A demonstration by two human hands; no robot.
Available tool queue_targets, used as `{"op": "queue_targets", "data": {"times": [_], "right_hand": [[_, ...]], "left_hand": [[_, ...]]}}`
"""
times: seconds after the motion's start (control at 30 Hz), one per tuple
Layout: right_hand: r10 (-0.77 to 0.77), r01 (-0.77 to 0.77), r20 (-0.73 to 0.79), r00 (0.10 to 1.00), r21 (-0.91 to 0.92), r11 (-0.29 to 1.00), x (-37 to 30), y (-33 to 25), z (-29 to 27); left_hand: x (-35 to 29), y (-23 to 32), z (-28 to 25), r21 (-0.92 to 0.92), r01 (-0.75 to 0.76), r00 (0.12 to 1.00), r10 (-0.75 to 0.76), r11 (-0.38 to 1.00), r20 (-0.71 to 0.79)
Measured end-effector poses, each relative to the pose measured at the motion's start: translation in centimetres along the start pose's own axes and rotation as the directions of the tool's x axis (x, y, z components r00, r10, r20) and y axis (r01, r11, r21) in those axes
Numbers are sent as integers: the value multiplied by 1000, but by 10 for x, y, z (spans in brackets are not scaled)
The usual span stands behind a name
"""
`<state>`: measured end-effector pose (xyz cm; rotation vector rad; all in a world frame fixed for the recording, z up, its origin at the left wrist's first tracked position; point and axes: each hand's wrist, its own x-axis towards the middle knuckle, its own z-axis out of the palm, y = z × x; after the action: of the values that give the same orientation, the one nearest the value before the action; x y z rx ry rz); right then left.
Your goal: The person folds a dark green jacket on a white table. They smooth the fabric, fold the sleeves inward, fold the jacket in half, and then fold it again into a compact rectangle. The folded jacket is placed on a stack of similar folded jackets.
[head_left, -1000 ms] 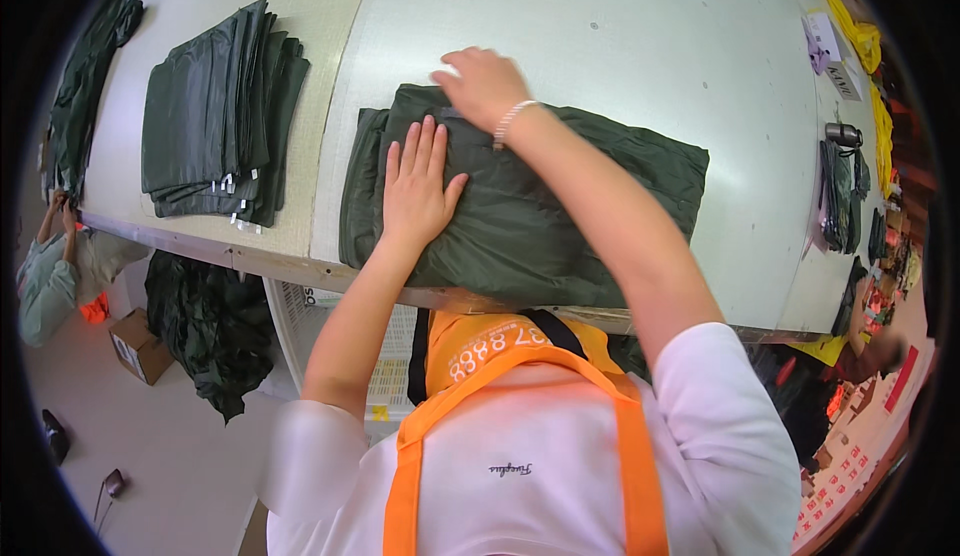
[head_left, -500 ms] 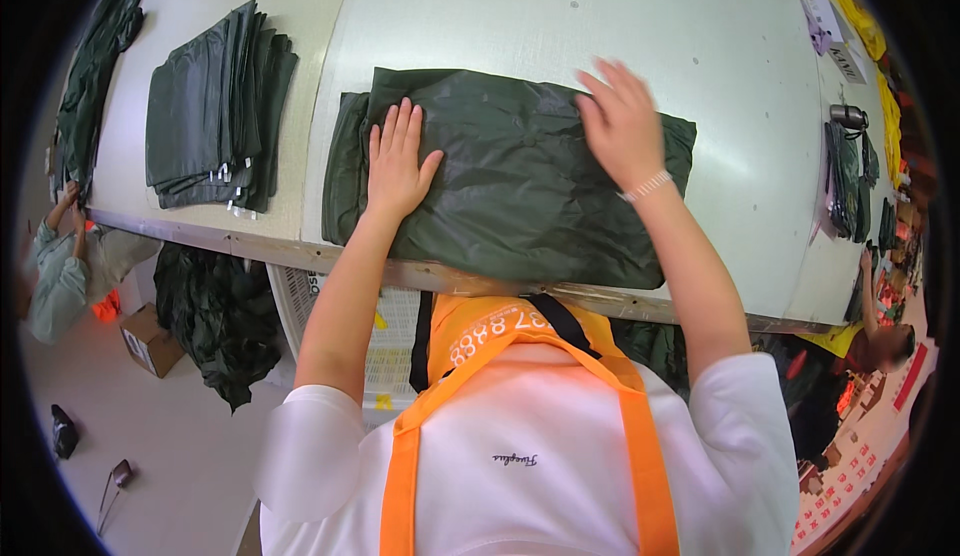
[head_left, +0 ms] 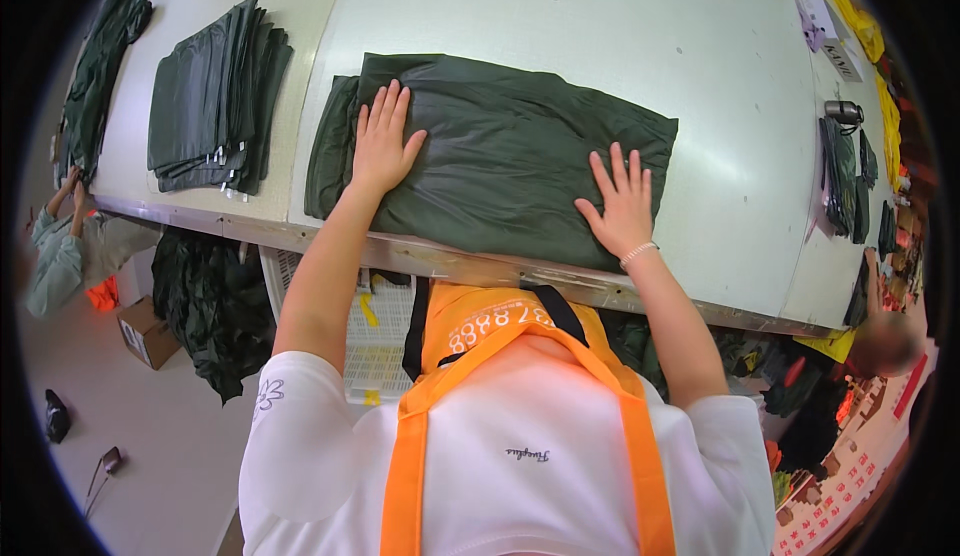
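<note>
A dark green piece of thin, slightly shiny fabric (head_left: 500,146), folded into a wide rectangle, lies at the near edge of the pale worktable (head_left: 720,206). My left hand (head_left: 385,146) rests flat on its left part with the fingers pointing away from me. On the right part lies my right hand (head_left: 625,201), palm down and fingers spread, a light bracelet at its wrist. More of the green fabric sticks out in layers past the left side. Nothing is gripped by either hand.
A stack of folded dark green pieces (head_left: 215,96) with small white tags lies to the left. Loose green fabric (head_left: 215,296) hangs below the table by a cardboard box (head_left: 150,334). A flask (head_left: 844,112) stands far right. Other people work at both ends.
My right hand has come down and nearer, from blurred motion at the far right corner to lying flat on the fabric. The fabric looks smoother. My left hand has stayed in place on it.
</note>
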<state>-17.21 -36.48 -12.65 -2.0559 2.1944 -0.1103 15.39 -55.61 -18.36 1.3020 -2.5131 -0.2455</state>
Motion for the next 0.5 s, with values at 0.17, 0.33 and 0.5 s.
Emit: {"op": "queue_targets", "data": {"times": [0.17, 0.33, 0.5], "right_hand": [[34, -3, -125, 992, 241, 970, 0, 13, 11], [517, -284, -159, 841, 684, 672, -28, 49, 15], [489, -333, 72, 869, 816, 472, -29, 68, 19]], "left_hand": [[21, -2, -9, 202, -1, 996, -17, 979, 85], [26, 161, -49, -240, -52, 999, 49, 970, -16], [12, 193, 1, -96, 39, 999, -38, 995, 10]]}}
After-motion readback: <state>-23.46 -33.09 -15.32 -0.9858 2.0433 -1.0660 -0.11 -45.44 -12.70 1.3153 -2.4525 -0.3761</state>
